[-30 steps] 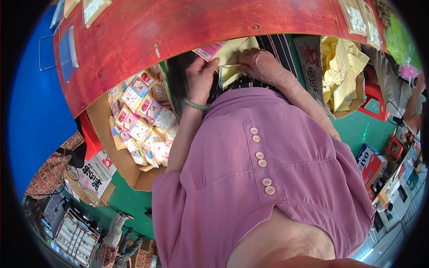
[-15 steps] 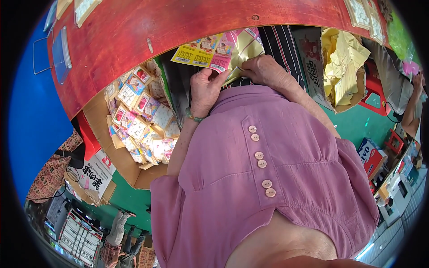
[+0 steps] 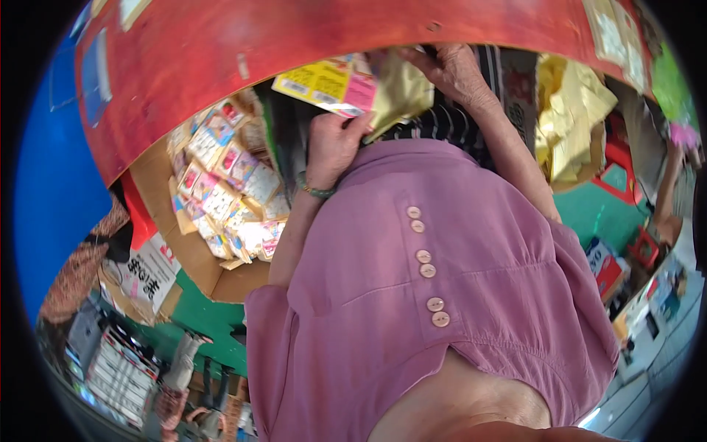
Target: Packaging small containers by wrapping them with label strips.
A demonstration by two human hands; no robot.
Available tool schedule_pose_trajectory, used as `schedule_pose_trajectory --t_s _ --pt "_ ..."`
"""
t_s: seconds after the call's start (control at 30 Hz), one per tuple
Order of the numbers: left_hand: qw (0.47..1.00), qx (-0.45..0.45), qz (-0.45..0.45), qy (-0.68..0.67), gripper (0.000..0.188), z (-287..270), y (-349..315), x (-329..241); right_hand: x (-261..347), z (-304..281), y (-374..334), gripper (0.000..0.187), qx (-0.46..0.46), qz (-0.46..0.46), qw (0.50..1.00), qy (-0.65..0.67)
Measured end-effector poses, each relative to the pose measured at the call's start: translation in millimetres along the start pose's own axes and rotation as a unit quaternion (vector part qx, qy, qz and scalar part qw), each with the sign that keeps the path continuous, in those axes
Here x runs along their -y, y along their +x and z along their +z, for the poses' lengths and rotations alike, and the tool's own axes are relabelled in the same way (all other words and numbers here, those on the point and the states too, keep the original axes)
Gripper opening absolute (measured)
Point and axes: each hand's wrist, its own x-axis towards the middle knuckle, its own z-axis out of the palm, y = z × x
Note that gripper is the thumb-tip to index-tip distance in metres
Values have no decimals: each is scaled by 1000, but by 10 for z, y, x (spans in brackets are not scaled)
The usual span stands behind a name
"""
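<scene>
My left hand (image 3: pixel 331 149), with a beaded bracelet on its wrist, pinches the lower edge of a printed sticker sheet (image 3: pixel 324 82). The sheet has yellow and pink panels and lies over my lap, partly beneath the red table edge. Its pale yellow backing paper (image 3: pixel 398 92) is lifted and curled away on the right side. At the top of that backing my right hand (image 3: pixel 455 76) has its thumb and finger closed on the paper; the fingertips are blurred and close to the table edge.
A cardboard box (image 3: pixel 211 280) of small wooden-framed toys (image 3: pixel 221 184) stands at my left. On my right, another box holds crumpled yellow paper (image 3: pixel 571 118). The red table (image 3: pixel 331 33) curves ahead. Red stools and a person's arm (image 3: pixel 669 184) are farther right.
My right hand has moved up and away from my left, and the backing paper has lifted with it. My left hand stays at the sheet's lower edge. The view has shifted slightly.
</scene>
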Motion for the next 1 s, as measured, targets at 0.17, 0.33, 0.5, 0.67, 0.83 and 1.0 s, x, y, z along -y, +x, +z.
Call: schedule_pose_trajectory --t_s 0.17,0.33,0.5,0.67,0.83,1.0 --pt "994 46 -3 -99 19 10 251 29 -507 317 396 45 47 -239 704 -667" --pt "993 -11 -23 -119 19 -162 334 -186 -1187 633 193 56 -28 -322 565 -759" --pt "992 25 -17 -124 15 -148 377 -99 -933 624 258 46 57 -364 373 -851" --pt "982 -13 -43 -185 13 -106 254 -49 -1069 725 89 35 20 -123 903 -412" --pt "969 -45 -69 -233 13 -131 228 18 -887 694 -26 20 58 32 961 -269" --pt "962 -56 -54 -263 14 -106 184 70 -527 517 -145 31 54 73 973 -210"
